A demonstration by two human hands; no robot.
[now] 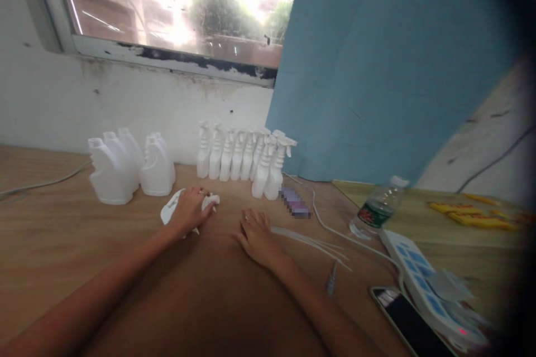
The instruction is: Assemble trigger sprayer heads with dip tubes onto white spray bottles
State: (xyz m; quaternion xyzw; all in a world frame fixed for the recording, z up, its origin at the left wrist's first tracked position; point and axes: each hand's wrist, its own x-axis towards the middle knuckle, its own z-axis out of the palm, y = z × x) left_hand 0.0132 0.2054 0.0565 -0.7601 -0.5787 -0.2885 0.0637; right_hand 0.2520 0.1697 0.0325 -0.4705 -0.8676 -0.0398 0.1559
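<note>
Find the white bottle point(168, 214) on the table point(54, 240), apparently lying on its side, mostly covered by the left hand point(188, 209). Judge that hand as grasping it from above, thumb on one side and fingers on the other; under uneven pressure, could lose it to a slip or roll. See the right hand point(256, 228) released, palm down, thumb apart from fingers, with nothing visible in it. Notice just beside it thin white tubes point(307, 239), loose and fanned out, easily scattered or bent by a careless sweep. Near the right forearm point(310, 290), note a slim pen-like tool point(332, 280), liable to roll after a brush. Beyond both hands, watch the white spray bottles point(237, 156), standing close enough to topple into one another from a single knock. Mind also the open-necked bottles point(113, 178), probably light and easily tipped. Farther right, beware of the white cable point(330, 228), running past a water bottle point(376, 213) and along a power strip point(412, 268); by snagging it, could upset either.
</note>
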